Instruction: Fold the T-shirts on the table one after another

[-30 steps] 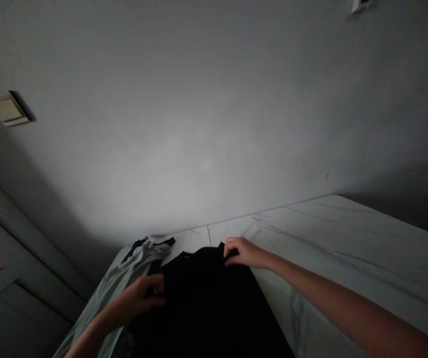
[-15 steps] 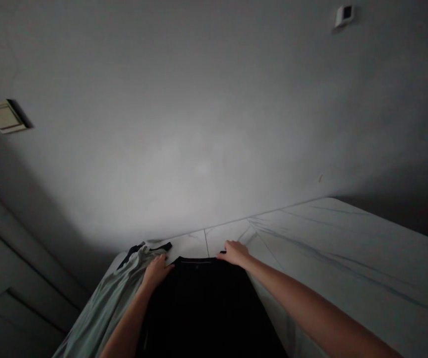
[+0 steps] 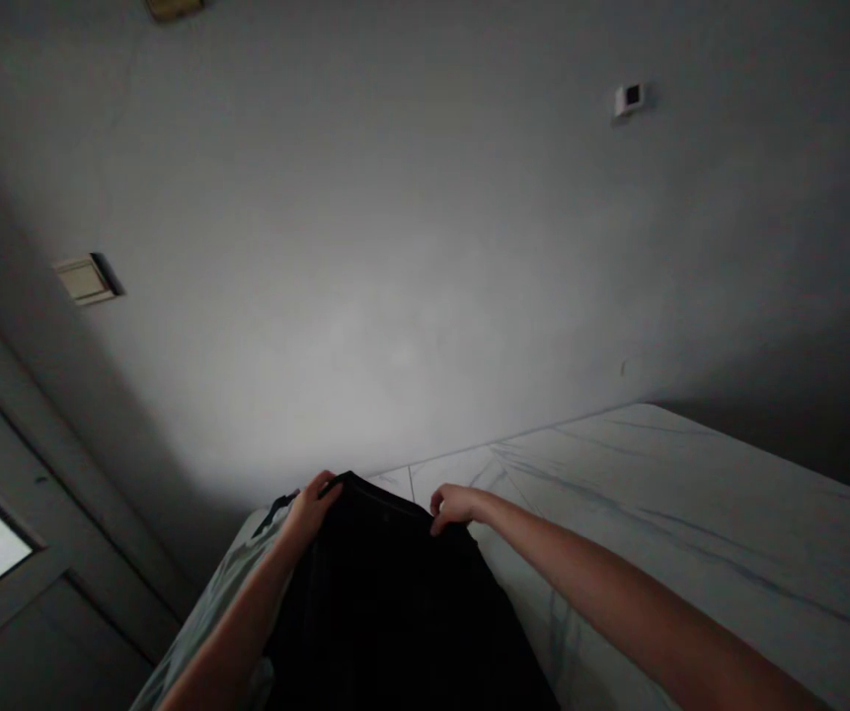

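Note:
A black garment [image 3: 402, 612], its neckline at the far end, spreads over the white marbled table. My left hand [image 3: 313, 504] grips it at the left shoulder, fingers closed on the cloth, and that corner is raised. At the right end of the neckline, my right hand [image 3: 454, 506] pinches the fabric between thumb and fingers. Left of it lies a grey-green garment [image 3: 228, 583] with dark trim, partly hidden behind my left arm. The lower part of the black garment runs out of view.
The marbled table [image 3: 661, 513] reaches right and meets a grey wall [image 3: 395, 247]. On the wall are a light switch [image 3: 88, 279] and a small white device with a dark face [image 3: 630, 99]. A panelled door [image 3: 17, 553] stands at the left.
My left hand has lifted the left shoulder of the black garment, so the neckline slants. My right hand has shifted slightly. The view has tilted up and left.

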`<state>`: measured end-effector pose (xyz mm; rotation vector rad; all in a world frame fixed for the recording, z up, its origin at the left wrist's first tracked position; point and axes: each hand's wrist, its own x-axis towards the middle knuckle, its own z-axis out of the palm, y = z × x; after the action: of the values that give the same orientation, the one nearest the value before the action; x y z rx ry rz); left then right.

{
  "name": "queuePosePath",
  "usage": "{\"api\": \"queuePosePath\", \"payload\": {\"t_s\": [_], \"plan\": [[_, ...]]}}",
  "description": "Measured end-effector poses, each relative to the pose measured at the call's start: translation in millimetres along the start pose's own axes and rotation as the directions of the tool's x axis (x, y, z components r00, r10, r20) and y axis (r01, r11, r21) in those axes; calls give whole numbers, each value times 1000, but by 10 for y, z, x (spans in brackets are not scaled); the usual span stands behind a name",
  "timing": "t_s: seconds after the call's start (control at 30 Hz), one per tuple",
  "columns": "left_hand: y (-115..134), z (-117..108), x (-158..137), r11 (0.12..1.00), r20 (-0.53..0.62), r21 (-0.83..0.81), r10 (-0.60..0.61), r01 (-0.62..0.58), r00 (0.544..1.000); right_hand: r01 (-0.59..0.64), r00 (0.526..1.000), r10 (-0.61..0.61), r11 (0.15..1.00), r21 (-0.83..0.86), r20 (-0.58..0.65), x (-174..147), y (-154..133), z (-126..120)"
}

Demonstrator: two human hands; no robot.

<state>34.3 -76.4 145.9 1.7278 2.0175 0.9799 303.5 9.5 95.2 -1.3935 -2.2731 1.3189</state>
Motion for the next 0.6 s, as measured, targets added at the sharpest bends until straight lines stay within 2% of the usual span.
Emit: {"api": "queuePosePath", "payload": {"t_s": [0.07,0.13,0.2,0.3,0.37,0.43,0.47,0.5,0.53,0.57,0.6], "plan": [[293,-178,-144,986,19,-164,29,-26,999,54,998,-53,998,41,-39,-225,-104,-164],[617,-377,-288,971,53,-221,102,-88,993,104,990,-90,985,140,-106,-483,-241,-380],[949,-618,-403,968,46,-191,177,-165,983,141,988,-115,943,300,-102,-767,-425,-643],[1423,-1062,-495,958,-93,-60,274,-280,957,155,984,-177,888,433,10,-1210,-794,-1101],[1730,-1388,-518,939,-232,59,343,-339,910,184,976,-211,921,344,45,-1493,-1101,-1427],[2043,-1708,-539,915,-348,176,403,-363,847,253,967,-252,963,89,-25,-1753,-1449,-1744],[2202,-1857,-555,903,-393,227,427,-364,814,279,952,-288,956,-90,-105,-1875,-1633,-1889],[2359,-1995,-578,892,-437,270,448,-362,779,287,910,-349,919,-269,-222,-1991,-1817,-2019],[2512,-2121,-605,882,-494,304,468,-359,733,274,823,-438,864,-422,-363,-2101,-1997,-2129],[2655,-2232,-636,873,-568,333,487,-355,664,249,680,-540,806,-537,-496,-2202,-2166,-2216],[2787,-2331,-670,863,-648,362,505,-352,571,222,510,-628,756,-615,-588,-2294,-2317,-2282]]}}
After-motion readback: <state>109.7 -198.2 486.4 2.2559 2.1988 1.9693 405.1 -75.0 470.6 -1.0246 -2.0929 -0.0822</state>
